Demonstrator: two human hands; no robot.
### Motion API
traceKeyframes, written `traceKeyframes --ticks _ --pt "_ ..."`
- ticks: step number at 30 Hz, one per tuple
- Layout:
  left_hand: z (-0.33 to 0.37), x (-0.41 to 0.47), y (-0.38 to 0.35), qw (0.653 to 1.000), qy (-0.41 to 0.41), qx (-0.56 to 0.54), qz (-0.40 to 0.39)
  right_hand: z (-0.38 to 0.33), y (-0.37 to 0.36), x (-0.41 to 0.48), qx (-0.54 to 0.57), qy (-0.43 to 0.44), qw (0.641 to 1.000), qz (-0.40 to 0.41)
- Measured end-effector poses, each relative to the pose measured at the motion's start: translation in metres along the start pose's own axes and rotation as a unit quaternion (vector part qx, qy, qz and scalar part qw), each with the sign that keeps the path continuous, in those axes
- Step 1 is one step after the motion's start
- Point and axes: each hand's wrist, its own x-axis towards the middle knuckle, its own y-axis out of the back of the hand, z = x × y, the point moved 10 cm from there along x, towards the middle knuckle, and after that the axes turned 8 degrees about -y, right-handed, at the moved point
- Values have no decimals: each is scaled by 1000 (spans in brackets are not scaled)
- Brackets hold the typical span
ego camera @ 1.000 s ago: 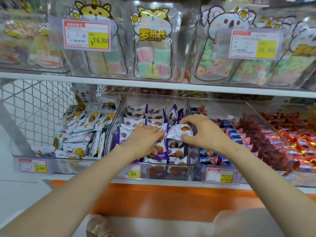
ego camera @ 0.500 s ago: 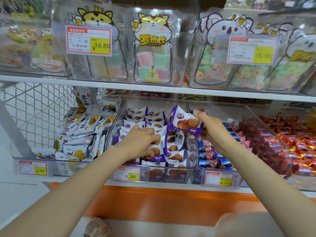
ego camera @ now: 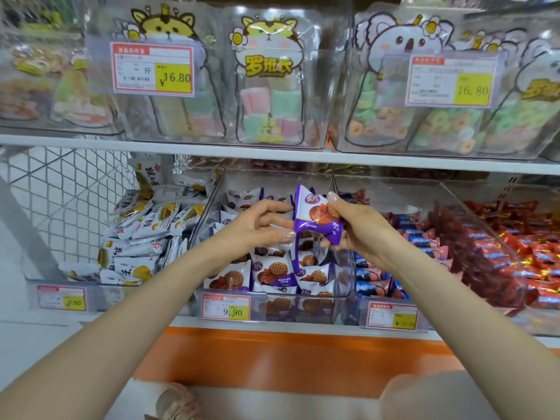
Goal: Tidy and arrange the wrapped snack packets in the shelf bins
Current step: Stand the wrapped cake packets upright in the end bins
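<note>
One purple-and-white biscuit packet, held up in the air just above the middle bin of the lower shelf, where many more of the same kind lie in rough rows, mostly printed face up. Holder: right hand, its fingers curled round the packet's right edge, forefinger over the top corner. Left hand: holds nothing, fingers loosely extended, with fingertips and thumb right at the packet's left edge; whether they touch it cannot be told. Handling, by judgement: very light; a puffed pillow wrapper of glossy film, soft to the squeeze, somewhat slippery and likely to crinkle; the contents look like a waffle-patterned biscuit, probably brittle, so pressure on the middle risks breaking it. Best hold: the flat crimped seals at either end or the side edges, pinched lightly, leaving the printed face free to be turned upward before the packet is laid into a row. Neighbouring stock: white-and-yellow packets in the bin to the left, blue packets and red packets to the right; price tag reading 9.90 on the middle bin's front.
</note>
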Motion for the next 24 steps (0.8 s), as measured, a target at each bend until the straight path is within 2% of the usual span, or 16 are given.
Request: traceKeyframes --ticks 3,5,8,10,12,15,19,22,24 --pt "1 -3 16 999 9 42 23 -1 -2 3 -22 20 1000 5" --pt "-3 -7 36 990 20 124 71 -1 -12 2 -105 34 994 -9" --pt "-10 -14 50 966 12 245 85 12 -33 0 -285 25 958 -35" --pt "-10 -19 48 952 -5 297 72 23 -46 1 -363 36 930 -44" --pt "-8 -21 40 933 -30 356 45 27 -57 2 -423 75 903 -19" --pt "-13 -22 29 903 -44 427 -9 29 -67 3 -442 105 891 3" --pt "-23 -23 19 907 -23 414 -75 41 -61 8 -412 37 910 -8" --pt "-24 -22 15 879 -23 467 -93 35 -59 8 -459 67 886 27" --pt "-24 -21 12 857 -28 506 -93 36 -60 11 -454 83 887 33"
